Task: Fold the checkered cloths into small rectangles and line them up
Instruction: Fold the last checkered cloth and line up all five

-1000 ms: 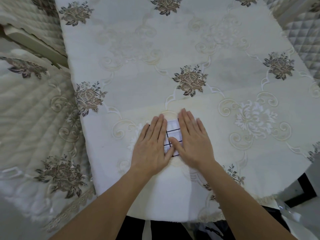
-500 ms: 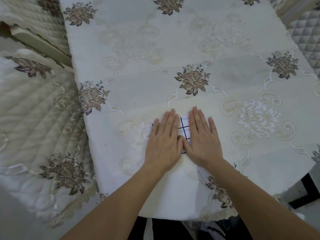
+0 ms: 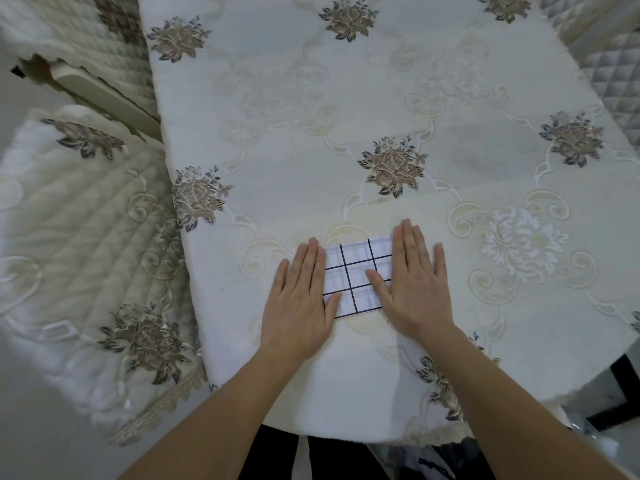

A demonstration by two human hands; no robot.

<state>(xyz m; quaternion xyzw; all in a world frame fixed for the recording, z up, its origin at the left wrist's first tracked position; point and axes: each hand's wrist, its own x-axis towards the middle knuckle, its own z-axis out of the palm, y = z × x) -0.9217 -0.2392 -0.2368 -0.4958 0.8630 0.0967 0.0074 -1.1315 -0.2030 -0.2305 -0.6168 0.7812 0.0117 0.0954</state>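
Tablecloth wide round cloth; L hand, R hand cover its ends.

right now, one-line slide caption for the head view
Left hand and right hand press flat on a folded checkered cloth on the floral tablecloth.

I assess this as a home dining area. A cream embroidered tablecloth with brown rose motifs and pale scrollwork lies spread flat, its hem hanging over the near edge. A chair in a matching quilted cream cover stands at left. A diamond-quilted pale chair cover shows at far right.
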